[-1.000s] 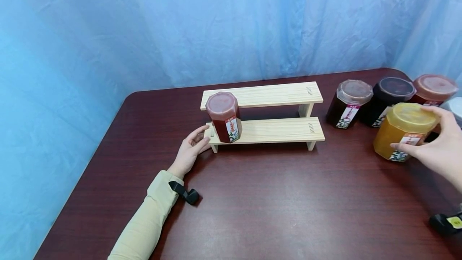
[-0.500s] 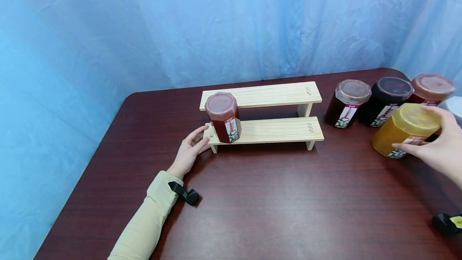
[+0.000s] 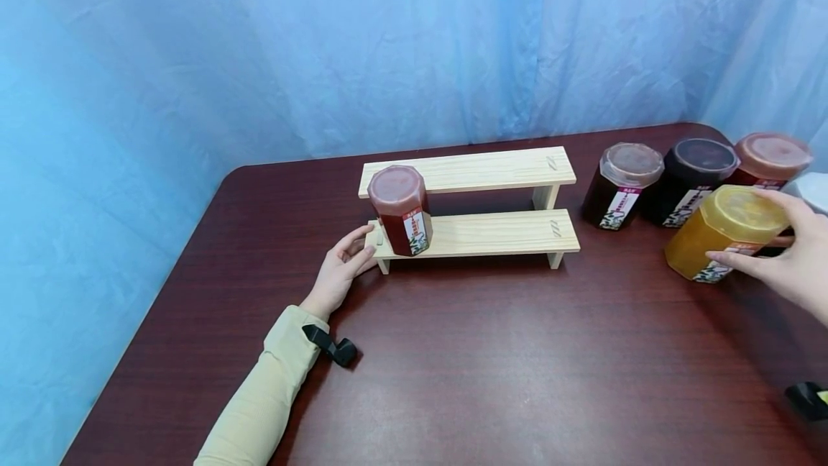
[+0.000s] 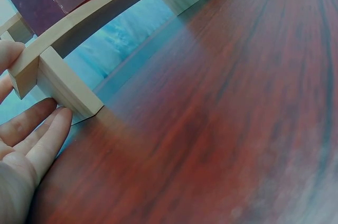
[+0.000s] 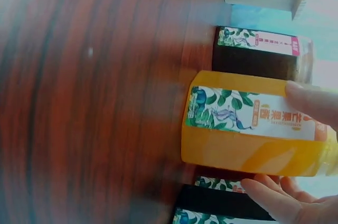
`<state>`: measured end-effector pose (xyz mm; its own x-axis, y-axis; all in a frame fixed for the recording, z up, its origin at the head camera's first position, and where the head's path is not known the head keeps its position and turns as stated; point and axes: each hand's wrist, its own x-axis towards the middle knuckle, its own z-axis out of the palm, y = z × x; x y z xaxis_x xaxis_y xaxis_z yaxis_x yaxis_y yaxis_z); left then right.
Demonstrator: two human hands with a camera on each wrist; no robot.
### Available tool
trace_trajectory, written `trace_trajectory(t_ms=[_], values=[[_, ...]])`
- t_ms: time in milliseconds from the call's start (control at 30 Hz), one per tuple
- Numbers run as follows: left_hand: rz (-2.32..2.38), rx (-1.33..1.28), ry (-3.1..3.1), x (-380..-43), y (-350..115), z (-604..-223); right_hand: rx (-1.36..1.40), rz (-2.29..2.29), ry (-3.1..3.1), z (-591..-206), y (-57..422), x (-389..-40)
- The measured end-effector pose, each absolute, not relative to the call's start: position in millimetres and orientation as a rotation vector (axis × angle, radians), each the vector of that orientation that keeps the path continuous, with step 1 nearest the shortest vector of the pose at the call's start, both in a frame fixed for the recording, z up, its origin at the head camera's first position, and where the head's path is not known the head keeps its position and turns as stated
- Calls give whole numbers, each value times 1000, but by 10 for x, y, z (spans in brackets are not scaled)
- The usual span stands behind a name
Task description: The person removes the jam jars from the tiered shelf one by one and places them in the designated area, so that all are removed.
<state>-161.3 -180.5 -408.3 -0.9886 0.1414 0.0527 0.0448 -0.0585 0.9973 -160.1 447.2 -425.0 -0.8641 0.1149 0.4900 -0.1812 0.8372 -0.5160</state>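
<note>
At the right, my right hand (image 3: 798, 250) grips the yellow jam jar (image 3: 711, 236) near its lid, thumb in front and fingers behind. The jar leans slightly, its label facing my wrist in the right wrist view; whether its base touches the table, I cannot tell. My left hand (image 3: 339, 268) touches the left end of a two-tier wooden shelf (image 3: 498, 234). In the left wrist view, its fingers (image 4: 50, 139) are against the shelf's leg (image 4: 68, 84). Beside that hand, a red jam jar (image 3: 401, 211) stands on the lower tier.
Right of the shelf, on the dark red table (image 3: 485, 365), stand a dark jar with a pale lid (image 3: 621, 185), a black-lidded jar (image 3: 695, 182) and a pink-lidded jar (image 3: 770, 157). A white lid (image 3: 813, 191) shows partly behind my right hand. A blue curtain (image 3: 388, 49) hangs behind.
My right hand keeps its grip on the yellow jam jar, which has tilted and shifted slightly. My left hand and the red jam jar stay in place.
</note>
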Motion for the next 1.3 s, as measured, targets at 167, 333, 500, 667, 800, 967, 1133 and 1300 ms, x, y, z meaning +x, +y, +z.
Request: trace_trajectory(t_ms=[167, 333, 500, 667, 800, 967, 1133, 1300], values=[[2228, 210, 2106, -1613, -1805, -4084, -34, 763, -2544, -4253, 4466, -1578], [2224, 202, 2112, -1613, -1805, -4082, -62, 833, -2517, -4243, 4426, -1579], [2222, 195, 2120, -1607, -1802, -4075, -79, 843, -2519, -4226, 4399, -1570], [2236, 191, 2106, -1604, -1801, -4078, -92, 819, -2545, -4232, 4395, -1558], [2238, 195, 2103, -1604, -1803, -4078, -82, 818, -2538, -4242, 4402, -1560], [2231, 199, 2113, -1607, -1803, -4077, -84, 798, -2549, -4263, 4437, -1570], [2228, 194, 2116, -1609, -1802, -4079, -62, 771, -2568, -4280, 4490, -1576], [2227, 198, 2111, -1611, -1804, -4082, -33, 756, -2564, -4279, 4559, -1599]])
